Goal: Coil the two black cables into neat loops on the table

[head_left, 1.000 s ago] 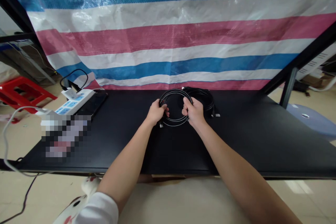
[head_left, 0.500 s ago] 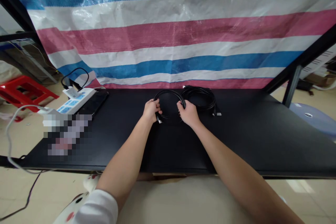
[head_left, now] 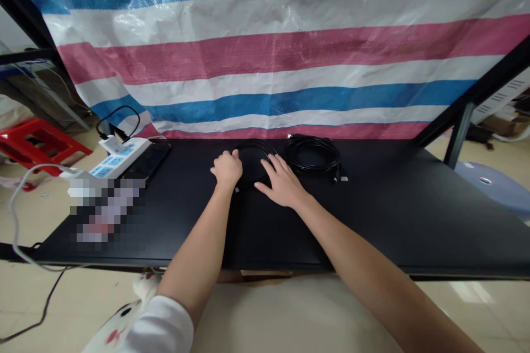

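A coiled black cable (head_left: 259,144) lies on the black tabletop between my hands, with a small metal plug end showing below its left side. My left hand (head_left: 227,169) is at the coil's left edge, fingers curled down over it; their tips are hidden. On the right side, my right hand (head_left: 282,181) lies palm down with fingers spread, fingertips touching or just over the loops. Just right of it rests a second coil of black cable (head_left: 312,154), its plug ends at the lower right and upper left. Neither hand touches that coil.
A white power strip (head_left: 114,161) with plugs and a dark phone (head_left: 148,164) lie on the left of the black table (head_left: 372,220). A striped plastic sheet (head_left: 265,55) hangs behind. A red stool (head_left: 39,143) stands on the floor at left; dark frame posts flank the table.
The cable coil has moved left and lies down on the table. My right hand has let go and spread its fingers. My left hand has shifted left with the coil.
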`<state>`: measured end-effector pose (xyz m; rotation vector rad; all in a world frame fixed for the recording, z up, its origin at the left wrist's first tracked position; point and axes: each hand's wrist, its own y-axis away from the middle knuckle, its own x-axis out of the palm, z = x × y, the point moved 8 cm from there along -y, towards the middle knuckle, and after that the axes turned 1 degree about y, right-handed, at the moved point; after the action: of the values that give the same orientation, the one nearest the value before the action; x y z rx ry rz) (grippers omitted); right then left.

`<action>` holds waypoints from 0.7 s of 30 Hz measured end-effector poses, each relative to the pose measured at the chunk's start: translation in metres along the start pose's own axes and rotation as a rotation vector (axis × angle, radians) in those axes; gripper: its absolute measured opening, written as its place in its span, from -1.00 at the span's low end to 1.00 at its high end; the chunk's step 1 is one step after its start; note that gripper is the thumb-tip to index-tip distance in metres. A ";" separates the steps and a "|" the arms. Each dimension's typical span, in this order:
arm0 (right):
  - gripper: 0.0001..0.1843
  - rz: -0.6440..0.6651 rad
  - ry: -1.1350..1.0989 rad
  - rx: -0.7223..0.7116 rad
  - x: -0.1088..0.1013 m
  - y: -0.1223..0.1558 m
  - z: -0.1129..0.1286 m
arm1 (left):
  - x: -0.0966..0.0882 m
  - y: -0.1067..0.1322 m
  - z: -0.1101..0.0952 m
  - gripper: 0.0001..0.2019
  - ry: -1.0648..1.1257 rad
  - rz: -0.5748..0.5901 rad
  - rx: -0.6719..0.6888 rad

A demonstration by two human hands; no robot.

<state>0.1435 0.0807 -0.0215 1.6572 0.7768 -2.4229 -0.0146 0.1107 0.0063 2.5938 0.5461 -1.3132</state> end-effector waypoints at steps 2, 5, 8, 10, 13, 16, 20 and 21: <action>-0.22 0.133 0.014 0.006 0.008 0.001 0.001 | -0.004 0.002 -0.001 -0.62 -0.147 -0.019 0.018; -0.15 0.260 0.018 0.036 0.014 0.002 0.001 | -0.001 0.001 0.000 -0.61 -0.224 0.023 0.078; -0.08 0.329 0.016 0.045 0.016 0.001 0.002 | 0.000 -0.001 -0.002 -0.58 -0.239 0.062 0.172; -0.07 0.333 0.013 0.049 0.016 0.000 0.002 | 0.002 0.001 -0.010 -0.55 -0.268 0.109 0.314; -0.06 0.284 0.001 0.063 0.016 -0.001 -0.002 | 0.015 0.019 -0.029 -0.59 -0.326 0.336 0.627; -0.11 0.203 -0.016 0.058 0.016 -0.002 -0.005 | 0.029 0.042 -0.036 -0.59 -0.381 0.573 0.779; -0.28 0.054 -0.010 0.024 0.007 -0.004 -0.004 | 0.033 0.048 -0.040 -0.65 -0.386 0.559 0.759; -0.31 0.017 -0.010 0.013 0.003 -0.004 -0.003 | 0.033 0.047 -0.041 -0.69 -0.375 0.540 0.745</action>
<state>0.1438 0.0860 -0.0237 1.6478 0.7441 -2.4288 0.0521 0.0886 0.0040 2.5524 -0.7943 -1.9515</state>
